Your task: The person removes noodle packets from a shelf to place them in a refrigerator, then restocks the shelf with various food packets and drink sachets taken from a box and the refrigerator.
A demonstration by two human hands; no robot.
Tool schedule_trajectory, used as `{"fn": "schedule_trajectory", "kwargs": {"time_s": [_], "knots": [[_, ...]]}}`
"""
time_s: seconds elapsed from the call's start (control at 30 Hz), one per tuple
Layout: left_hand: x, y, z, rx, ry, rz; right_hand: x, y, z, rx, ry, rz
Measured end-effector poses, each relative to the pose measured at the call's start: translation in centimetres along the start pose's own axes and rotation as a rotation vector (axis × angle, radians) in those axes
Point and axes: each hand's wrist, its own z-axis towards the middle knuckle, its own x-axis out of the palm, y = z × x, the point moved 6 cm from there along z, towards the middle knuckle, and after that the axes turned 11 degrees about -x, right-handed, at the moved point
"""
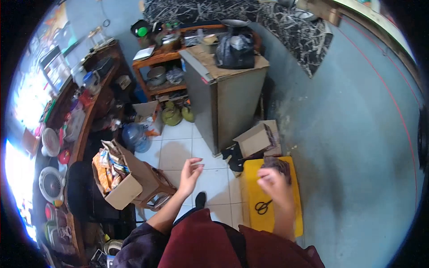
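My left hand (190, 175) hangs over the white tiled floor with its fingers apart and nothing in it. My right hand (271, 181) is over the yellow surface (257, 219) at the lower right, its fingers blurred and curled. Just beyond those fingers lies a dark brown bundle (279, 165), and I cannot make out whether they touch it. Black-handled scissors (262, 207) rest on the yellow surface, left of my right wrist.
A cardboard box (138, 178) of orange packets stands on a stool to the left. An open carton (254, 142) lies beyond the yellow surface, near a grey fridge (237, 102). A blue water bottle (136, 137) and green gas cylinders (171, 114) stand on the floor.
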Motion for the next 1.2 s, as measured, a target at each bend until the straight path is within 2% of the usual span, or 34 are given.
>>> {"fn": "schedule_trajectory", "kwargs": {"time_s": [0.03, 0.07, 0.1, 0.13, 0.2, 0.27, 0.33, 0.4, 0.47, 0.53, 0.6, 0.67, 0.73, 0.8, 0.87, 0.93, 1.03, 1.07, 1.13, 1.2], "knots": [[-1.9, 0.2, -0.1, 0.005, -0.020, 0.003, 3.8, -2.4, -0.5, 0.068, 0.065, 0.092], [-3.8, 0.7, 0.0, -0.041, -0.055, -0.011, 7.1, -3.7, -0.5, 0.052, 0.197, 0.216], [-5.2, 0.5, 0.3, -0.092, -0.086, -0.017, 9.7, -3.9, 0.0, 0.115, 0.391, 0.199], [-6.2, -0.1, 1.0, -0.085, -0.095, -0.003, 11.2, -3.7, 1.4, 0.103, 0.390, 0.212], [-8.0, -0.5, 2.8, -0.117, -0.159, -0.093, 15.1, -2.8, 4.0, 0.012, 0.705, 0.195], [-9.5, -1.4, 6.0, -0.134, -0.177, -0.117, 17.4, -3.2, 8.0, -0.014, 0.738, 0.222], [-11.4, -3.5, 10.3, 0.004, -0.216, -0.108, 19.6, -4.1, 12.9, -0.060, 0.716, 0.160], [-13.2, -5.7, 14.6, 0.035, -0.218, -0.133, 21.7, -4.2, 17.6, -0.073, 0.703, 0.095], [-15.6, -8.1, 19.1, 0.055, -0.303, -0.268, 24.0, -5.1, 21.9, -0.003, 0.747, 0.023], [-17.3, -10.3, 22.6, 0.024, -0.293, -0.335, 25.6, -4.6, 26.0, -0.036, 0.772, -0.109], [-19.5, -11.7, 26.2, 0.128, -0.282, -0.312, 27.5, -3.7, 29.7, -0.057, 0.896, -0.030], [-21.6, -11.0, 29.6, 0.170, -0.293, -0.324, 29.1, -5.5, 33.2, -0.041, 0.893, -0.030], [-23.5, -8.8, 32.8, 0.151, -0.340, -0.248, 30.0, -6.9, 37.3, -0.051, 0.773, -0.093], [-24.5, -7.2, 35.2, 0.018, -0.327, -0.288, 30.5, -7.4, 41.5, -0.056, 0.700, -0.120], [-25.5, -5.8, 38.2, -0.136, -0.280, -0.307, 30.6, -8.5, 46.2, -0.050, 0.564, 0.050], [-26.6, -5.1, 41.6, -0.168, -0.271, -0.319, 30.4, -9.2, 51.5, -0.104, 0.429, -0.020], [-27.6, -7.2, 47.4, 0.020, -0.195, -0.100, 30.1, -9.6, 59.6, -0.176, 0.174, 0.089], [-27.9, -7.9, 49.7, 0.025, -0.204, -0.083, 30.3, -10.4, 62.2, -0.162, 0.109, 0.168], [-27.7, -9.7, 54.1, 0.075, -0.086, -0.016, 30.9, -12.5, 66.7, -0.112, 0.020, 0.229], [-27.2, -11.2, 57.7, 0.039, -0.028, -0.016, 30.9, -13.3, 70.1, -0.216, -0.127, 0.119]]}}
